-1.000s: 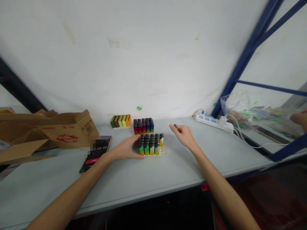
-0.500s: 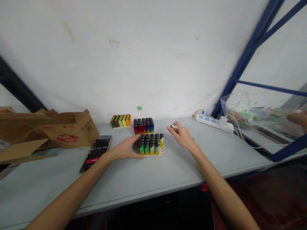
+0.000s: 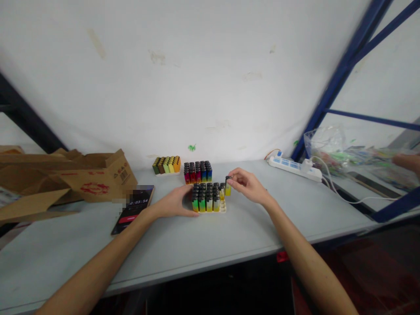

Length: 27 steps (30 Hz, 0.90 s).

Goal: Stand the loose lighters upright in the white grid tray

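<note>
Lighter (image 3: pixel 228 186), slim, clear-to-yellow plastic, upright in pinched right fingers (image 3: pixel 236 185); left fingers (image 3: pixel 189 213) curved wide around pale, socketed tray (image 3: pixel 223 208).

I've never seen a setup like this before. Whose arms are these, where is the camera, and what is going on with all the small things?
No machine here: these are a person's own bare arms. The view comes from one camera worn on that person's head, looking forward and down at a gray table.

The left hand curves around the left end of a white tray of upright lighters. The right hand holds a single lighter, yellowish below with a black top, near the tray's right side.

Behind are red-to-blue lighters. A cardboard box and phone lie left, a power strip right.
</note>
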Available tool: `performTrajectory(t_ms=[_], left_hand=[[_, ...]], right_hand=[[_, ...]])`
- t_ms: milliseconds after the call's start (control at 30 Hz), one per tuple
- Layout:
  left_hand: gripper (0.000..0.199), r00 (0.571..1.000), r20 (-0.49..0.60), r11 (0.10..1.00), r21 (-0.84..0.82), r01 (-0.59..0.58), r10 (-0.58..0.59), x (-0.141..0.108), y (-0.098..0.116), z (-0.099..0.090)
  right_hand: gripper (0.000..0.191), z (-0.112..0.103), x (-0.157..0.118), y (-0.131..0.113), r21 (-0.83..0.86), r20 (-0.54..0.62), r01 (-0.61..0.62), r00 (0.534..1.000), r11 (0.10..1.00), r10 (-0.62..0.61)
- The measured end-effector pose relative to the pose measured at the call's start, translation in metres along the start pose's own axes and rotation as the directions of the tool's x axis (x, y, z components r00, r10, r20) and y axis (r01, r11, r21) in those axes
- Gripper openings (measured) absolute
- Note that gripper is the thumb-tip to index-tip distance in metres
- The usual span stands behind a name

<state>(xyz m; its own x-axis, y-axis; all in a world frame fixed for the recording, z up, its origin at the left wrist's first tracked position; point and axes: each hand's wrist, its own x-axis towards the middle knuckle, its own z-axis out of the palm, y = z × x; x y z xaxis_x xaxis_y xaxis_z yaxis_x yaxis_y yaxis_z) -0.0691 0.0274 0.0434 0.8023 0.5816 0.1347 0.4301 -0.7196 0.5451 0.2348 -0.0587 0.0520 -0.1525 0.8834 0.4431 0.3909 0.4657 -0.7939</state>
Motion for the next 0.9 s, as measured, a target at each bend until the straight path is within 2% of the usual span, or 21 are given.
performTrajectory(t_ms=[167,367,500,700,800,900], left_hand=[[0.085,1.0,-0.008,1.0,0.011,0.011,-0.01,0.0,-0.002,0.001],[0.082,1.0,-0.004,1.0,-0.02,-0.01,0.01,0.001,-0.003,0.001],[0.08,1.0,0.003,1.0,-0.011,-0.003,0.003,0.001,-0.002,0.001],[0.083,1.0,0.013,1.0,0.018,0.001,-0.001,0.001,-0.001,0.0],[0.082,1.0,0.014,0.999,0.039,0.014,-0.015,0.001,-0.002,0.0],[0.085,0.999,0.009,0.998,0.05,0.036,-0.036,0.001,-0.004,0.001]], right_hand=[[0.035,0.001,-0.003,-0.002,0.075,0.082,-0.058,0.995,0.996,0.052],[0.025,0.003,-0.004,-0.002,-0.097,0.172,-0.012,0.985,0.995,0.029],[0.022,0.004,-0.004,-0.001,-0.098,0.211,0.001,0.977,0.995,0.02],[0.033,-0.001,-0.004,-0.003,-0.038,0.243,-0.022,0.969,0.999,0.03],[0.037,-0.011,-0.002,-0.005,-0.031,0.163,-0.042,0.986,0.999,0.046],[0.03,-0.027,0.001,-0.005,-0.209,-0.031,-0.08,0.997,0.975,0.075]])
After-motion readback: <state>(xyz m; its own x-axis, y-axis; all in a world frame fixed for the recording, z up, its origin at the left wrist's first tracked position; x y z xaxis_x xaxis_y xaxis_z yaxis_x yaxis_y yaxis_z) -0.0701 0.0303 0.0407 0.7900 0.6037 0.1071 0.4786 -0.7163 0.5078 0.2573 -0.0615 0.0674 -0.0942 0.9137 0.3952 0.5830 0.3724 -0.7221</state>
